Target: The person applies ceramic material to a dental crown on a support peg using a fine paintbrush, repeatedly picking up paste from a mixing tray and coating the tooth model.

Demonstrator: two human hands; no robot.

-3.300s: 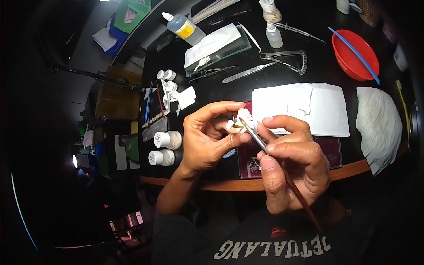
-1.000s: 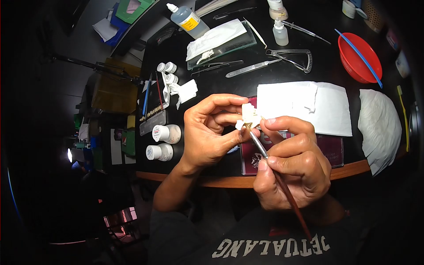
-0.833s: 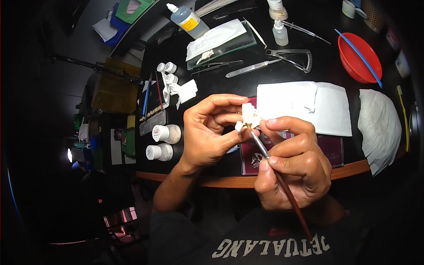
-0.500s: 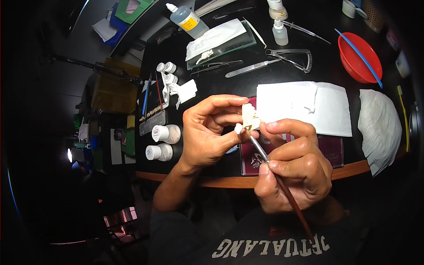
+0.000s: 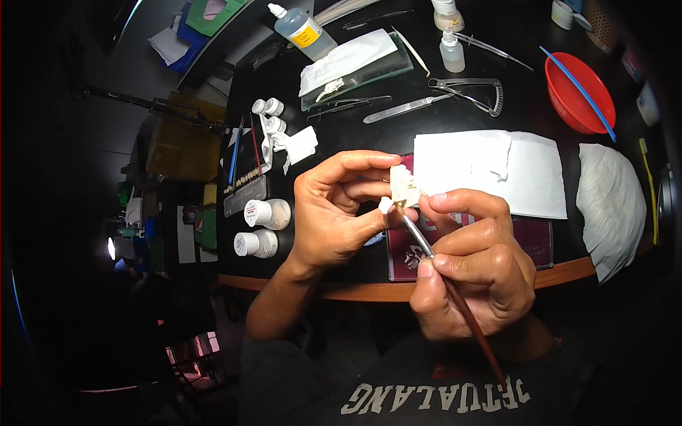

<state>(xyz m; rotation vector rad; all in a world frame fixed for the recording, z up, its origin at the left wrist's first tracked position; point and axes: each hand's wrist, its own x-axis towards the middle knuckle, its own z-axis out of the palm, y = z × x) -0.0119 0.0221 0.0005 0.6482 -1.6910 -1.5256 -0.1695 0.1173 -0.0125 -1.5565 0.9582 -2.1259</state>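
My left hand (image 5: 330,213) grips a small cream-coloured dental cast (image 5: 403,187) between thumb and fingers, above the dark red pad. Beside the thumb tip shows a small white bit (image 5: 386,205), perhaps tissue. My right hand (image 5: 483,263) is closed in a pen grip on a paintbrush (image 5: 460,302) with a reddish-brown handle and metal ferrule. The brush tip meets the lower edge of the cast, where the exact contact is too small to make out. My right index finger is close to the cast's right side.
White paper sheets (image 5: 529,177) lie over the dark red pad (image 5: 536,245). On the left stand white-capped jars (image 5: 257,244). Farther back are a glass slab (image 5: 387,71), a scalpel (image 5: 405,111), a caliper (image 5: 494,96) and dropper bottles (image 5: 452,55). A red bowl (image 5: 568,106) sits at right.
Almost nothing differs. Both hands keep their grips, and the brush tip stays at the cast's lower edge with only a tiny shift.
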